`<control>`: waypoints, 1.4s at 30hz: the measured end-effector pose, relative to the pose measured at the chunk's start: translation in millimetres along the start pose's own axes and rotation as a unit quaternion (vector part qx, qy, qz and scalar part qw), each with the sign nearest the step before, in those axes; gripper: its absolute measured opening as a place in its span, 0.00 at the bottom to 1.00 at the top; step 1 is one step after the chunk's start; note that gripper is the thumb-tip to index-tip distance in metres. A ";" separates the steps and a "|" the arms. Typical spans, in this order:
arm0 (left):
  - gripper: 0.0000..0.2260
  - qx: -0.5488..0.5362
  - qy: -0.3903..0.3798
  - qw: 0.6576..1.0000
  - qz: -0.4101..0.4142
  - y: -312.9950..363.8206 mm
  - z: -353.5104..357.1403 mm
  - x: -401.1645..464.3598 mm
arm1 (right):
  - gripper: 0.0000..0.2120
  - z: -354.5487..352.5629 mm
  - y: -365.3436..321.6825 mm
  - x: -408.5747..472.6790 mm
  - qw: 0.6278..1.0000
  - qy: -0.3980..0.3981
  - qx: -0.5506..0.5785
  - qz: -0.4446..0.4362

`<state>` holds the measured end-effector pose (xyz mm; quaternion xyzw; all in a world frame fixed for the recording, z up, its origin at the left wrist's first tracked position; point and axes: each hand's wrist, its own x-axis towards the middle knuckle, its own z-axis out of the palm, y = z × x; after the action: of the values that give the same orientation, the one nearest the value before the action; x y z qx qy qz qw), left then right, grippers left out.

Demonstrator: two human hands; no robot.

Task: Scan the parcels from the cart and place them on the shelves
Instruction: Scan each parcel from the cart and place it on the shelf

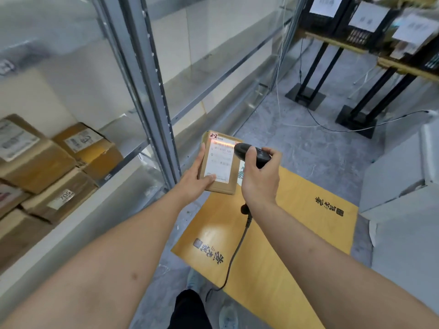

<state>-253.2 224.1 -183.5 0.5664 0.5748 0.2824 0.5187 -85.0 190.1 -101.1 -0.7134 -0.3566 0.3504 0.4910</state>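
On the shelf point(133, 160), far left of the fingers, brown boxes point(59, 160) are stacked; "705" is read on one label, while the other labels are too blurred to be read.

The parcel point(221, 162) is held in the left hand point(192, 184), with the thumb laid over the label's near corner and the other fingers hidden behind the box. Its label point(219, 160) is turned up toward the camera. "2-2" is handwritten at the label's top corner, beyond the fingertips; digits resembling "705" are printed lower down, but the rest cannot be made out.

Just right of the parcel, the scanner point(253, 154) is gripped by the right hand point(260, 179), fingers curled round its handle. A red beam is thrown across the barcode at the label's top.

For a clean read, the parcel is best kept steady and flat to the beam, the thumb kept off the barcode, and the line laid fully across the bars. The cable point(234, 255) should be left slack.

Below the hands, a yellow board point(273, 245) with printed characters, not read with certainty, is seen on the floor.
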 end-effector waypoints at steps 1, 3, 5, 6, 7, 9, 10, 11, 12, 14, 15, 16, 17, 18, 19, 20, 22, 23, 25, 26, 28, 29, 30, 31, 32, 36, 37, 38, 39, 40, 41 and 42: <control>0.44 -0.004 0.018 1.000 0.003 3.3 -0.3 -9.6 | 0.13 -3.4 -3.8 -6.5 1.000 -0.009 -0.002 -0.008; 0.44 -0.011 0.048 0.999 0.003 9.6 -3.0 -29.7 | 0.13 -7.8 -9.5 -19.4 0.999 -0.030 0.000 -0.024; 0.44 -0.030 0.075 0.997 0.012 11.9 -6.4 -48.2 | 0.13 -10.8 -15.7 -33.5 0.998 -0.053 0.001 -0.041; 0.44 -0.038 0.087 0.995 0.012 12.7 -8.8 -57.0 | 0.13 -12.0 -19.1 -40.6 0.996 -0.066 0.000 -0.051; 0.44 -0.043 0.099 0.994 0.013 14.8 -12.0 -66.4 | 0.14 -12.4 -22.7 -47.5 0.995 -0.079 -0.001 -0.063; 0.44 -0.053 0.119 0.991 0.016 15.9 -19.7 -83.2 | 0.14 -11.1 -30.9 -60.1 0.991 -0.103 0.003 -0.082; 0.43 -0.057 0.128 0.990 0.014 19.9 -23.9 -93.4 | 0.14 -8.9 -35.2 -65.7 0.989 -0.114 0.007 -0.089; 0.43 -0.059 0.136 0.989 0.013 24.4 -28.9 -103.7 | 0.13 -5.8 -39.4 -71.3 0.988 -0.124 0.009 -0.096; 0.43 -0.057 0.147 0.988 0.007 27.9 -34.7 -113.0 | 0.13 -2.3 -43.3 -76.7 0.986 -0.132 0.010 -0.101; 0.42 -0.043 0.172 0.984 -0.010 32.7 -48.1 -127.2 | 0.13 5.8 -50.9 -86.1 0.982 -0.149 0.019 -0.115; 0.41 -0.036 0.189 0.981 -0.017 33.2 -55.5 -131.5 | 0.13 10.2 -54.7 -90.3 0.979 -0.158 0.023 -0.123; 0.41 -0.033 0.207 0.977 -0.021 33.0 -63.2 -134.2 | 0.13 15.2 -58.3 -93.7 0.977 -0.166 0.024 -0.130; 0.42 -0.032 0.222 0.974 -0.021 32.1 -70.7 -135.9 | 0.13 20.7 -61.1 -96.0 0.975 -0.174 0.023 -0.135; 0.42 -0.032 0.234 0.971 -0.022 30.6 -78.7 -136.5 | 0.13 26.9 -64.3 -98.3 0.974 -0.179 0.021 -0.139; 0.42 -0.033 0.242 0.969 -0.023 29.4 -86.8 -136.9 | 0.12 33.9 -67.3 -100.2 0.973 -0.182 0.019 -0.143; 0.42 -0.039 0.247 0.968 -0.025 29.1 -94.7 -137.0 | 0.12 41.4 -70.3 -102.2 0.972 -0.185 0.017 -0.146; 0.41 -0.053 0.257 0.965 -0.028 27.4 -111.6 -135.1 | 0.13 58.5 -75.2 -105.7 0.970 -0.191 0.021 -0.146; 0.40 -0.063 0.261 0.963 -0.027 26.0 -120.6 -133.7 | 0.14 67.9 -77.9 -107.5 0.970 -0.193 0.022 -0.145; 0.40 -0.084 0.272 0.958 -0.031 22.2 -139.3 -129.3 | 0.14 88.3 -83.2 -111.7 0.970 -0.195 0.017 -0.141; 0.40 -0.097 0.276 0.956 -0.035 19.8 -148.5 -126.3 | 0.14 99.1 -85.2 -113.8 0.970 -0.198 0.015 -0.140; 0.39 -0.114 0.285 0.951 -0.044 13.6 -167.8 -119.8 | 0.14 122.2 -88.6 -118.5 0.969 -0.205 0.007 -0.138; 0.39 -0.119 0.289 0.949 -0.051 10.2 -176.9 -116.2 | 0.14 133.4 -89.4 -120.5 0.968 -0.207 0.002 -0.141; 0.39 -0.124 0.292 0.947 -0.058 6.9 -185.3 -112.5 | 0.14 143.4 -89.9 -122.4 0.968 -0.207 -0.001 -0.144; 0.39 -0.128 0.296 0.944 -0.061 3.5 -193.0 -108.8 | 0.14 153.0 -90.0 -123.5 0.968 -0.207 -0.003 -0.145; 0.39 -0.134 0.302 0.942 -0.066 0.0 -200.0 -105.1 | 0.14 161.8 -89.8 -124.4 0.968 -0.205 -0.004 -0.146; 0.38 -0.151 0.320 0.930 -0.096 -11.3 -216.9 -93.1 | 0.14 188.9 -86.6 -122.7 0.969 -0.204 -0.017 -0.138; 0.38 -0.156 0.322 0.928 -0.104 -14.5 -218.8 -89.7 | 0.14 193.7 -86.2 -120.5 0.969 -0.206 -0.022 -0.137; 0.38 -0.163 0.325 0.925 -0.110 -17.0 -219.9 -85.9 | 0.14 198.0 -85.7 -117.2 0.968 -0.208 -0.026 -0.137; 0.38 -0.169 0.329 0.922 -0.115 -19.3 -220.9 -81.8 | 0.13 202.3 -85.6 -113.3 0.967 -0.212 -0.028 -0.137; 0.38 -0.174 0.336 0.918 -0.118 -21.1 -221.5 -77.4 | 0.13 206.7 -85.7 -108.9 0.966 -0.217 -0.030 -0.135; 0.38 -0.178 0.344 0.914 -0.124 -22.8 -222.1 -72.9 | 0.13 211.2 -85.3 -104.2 0.966 -0.222 -0.032 -0.132; 0.38 -0.181 0.354 0.908 -0.131 -23.8 -222.8 -68.6 | 0.13 215.4 -84.6 -99.7 0.965 -0.228 -0.032 -0.129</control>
<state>-478.2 213.2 -118.9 0.2454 0.7287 0.4928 0.4074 -332.0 224.4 -64.4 -0.5782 -0.5591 0.4257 0.4145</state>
